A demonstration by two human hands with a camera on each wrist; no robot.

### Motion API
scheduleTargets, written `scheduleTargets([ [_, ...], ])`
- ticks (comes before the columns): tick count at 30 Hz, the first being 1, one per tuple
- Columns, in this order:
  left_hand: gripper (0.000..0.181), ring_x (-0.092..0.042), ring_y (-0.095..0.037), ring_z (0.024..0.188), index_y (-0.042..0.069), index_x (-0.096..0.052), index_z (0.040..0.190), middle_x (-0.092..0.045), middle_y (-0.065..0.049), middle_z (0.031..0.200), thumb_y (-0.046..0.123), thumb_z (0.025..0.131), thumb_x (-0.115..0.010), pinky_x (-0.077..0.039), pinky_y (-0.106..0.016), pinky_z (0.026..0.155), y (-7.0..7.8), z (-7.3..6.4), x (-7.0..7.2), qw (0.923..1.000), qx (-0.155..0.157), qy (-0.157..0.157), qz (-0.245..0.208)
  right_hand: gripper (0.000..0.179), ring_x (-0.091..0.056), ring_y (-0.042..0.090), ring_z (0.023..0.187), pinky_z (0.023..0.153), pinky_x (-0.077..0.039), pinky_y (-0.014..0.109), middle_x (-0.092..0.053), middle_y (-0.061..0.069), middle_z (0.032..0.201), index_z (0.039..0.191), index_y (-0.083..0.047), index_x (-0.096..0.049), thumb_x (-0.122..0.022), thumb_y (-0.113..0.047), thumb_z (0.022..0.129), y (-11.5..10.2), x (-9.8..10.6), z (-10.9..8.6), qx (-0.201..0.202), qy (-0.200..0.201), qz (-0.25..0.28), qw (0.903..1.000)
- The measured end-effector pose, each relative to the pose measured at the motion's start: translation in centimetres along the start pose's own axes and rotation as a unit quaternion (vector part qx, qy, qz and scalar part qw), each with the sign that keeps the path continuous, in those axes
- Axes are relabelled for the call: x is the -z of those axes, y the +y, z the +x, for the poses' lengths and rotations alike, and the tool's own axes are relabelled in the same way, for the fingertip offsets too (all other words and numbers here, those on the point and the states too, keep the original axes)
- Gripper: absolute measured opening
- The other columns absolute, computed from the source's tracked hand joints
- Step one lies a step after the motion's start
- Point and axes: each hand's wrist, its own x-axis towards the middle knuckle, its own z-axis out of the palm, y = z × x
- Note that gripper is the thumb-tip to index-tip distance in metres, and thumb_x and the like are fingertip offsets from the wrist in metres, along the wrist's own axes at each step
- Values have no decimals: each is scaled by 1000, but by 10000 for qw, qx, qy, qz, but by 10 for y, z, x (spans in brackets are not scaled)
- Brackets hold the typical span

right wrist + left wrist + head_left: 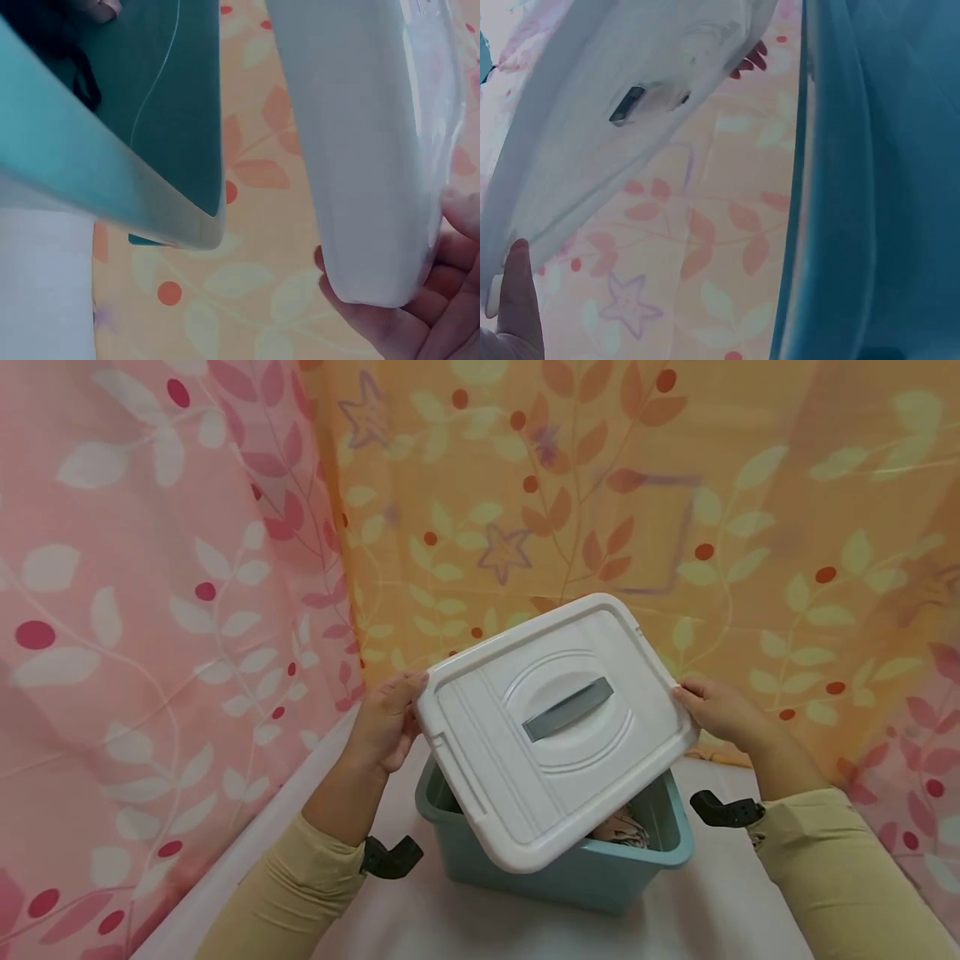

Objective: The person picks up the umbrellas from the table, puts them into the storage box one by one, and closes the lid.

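Both hands hold a white plastic lid (480, 735) with a grey handle (568, 708) above a blue-green storage box (540, 872). My left hand (384, 720) grips its left edge; in the left wrist view a finger of the left hand (519, 307) lies against the lid's underside (577, 157). At the opposite edge, my right hand (716, 712) pinches the rim, fingers under and thumb on top in the right wrist view. The lid is tilted and apart from the box rim (180, 229). A crumpled, brownish cloth-like thing (622, 828) shows inside the box; the rest is hidden by the lid.
The box stands on a white surface (390, 910). A pink leaf-patterned curtain (150, 610) hangs at the left, and an orange one (675, 435) behind. Inside the box, the right wrist view shows a dark item with a black strap (86, 79) and a thin pale cord (154, 94).
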Motion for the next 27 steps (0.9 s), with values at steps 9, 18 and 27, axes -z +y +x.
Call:
scheduleTargets([
  [9,37,-65,-18,81,5,-48,126,-61,-8,97,19,92,-55,-53,-32,71,-12,-9,4,9967,407,-459,527,49,-49,38,98,82,-41,54,-50,29,116,125,6,-43,-30,-34,100,-3,-2,-4,-237,300,-93,9992],
  [18,54,-64,-22,90,12,-39,135,-62,-17,108,7,86,-62,-51,-43,79,-27,-27,-5,9871,914,-818,1028,52,-50,35,88,66,-45,39,-51,28,109,123,9,-46,-29,-35,99,-2,-7,-3,-692,621,-122,9956],
  [27,57,-65,-22,88,13,-42,135,-63,-16,105,10,83,-67,-51,-44,77,-26,-20,-1,9820,904,-601,1548,51,-57,22,75,63,-52,32,-53,27,101,119,15,-48,-35,-30,99,-5,-9,-9,-987,395,345,9937],
])
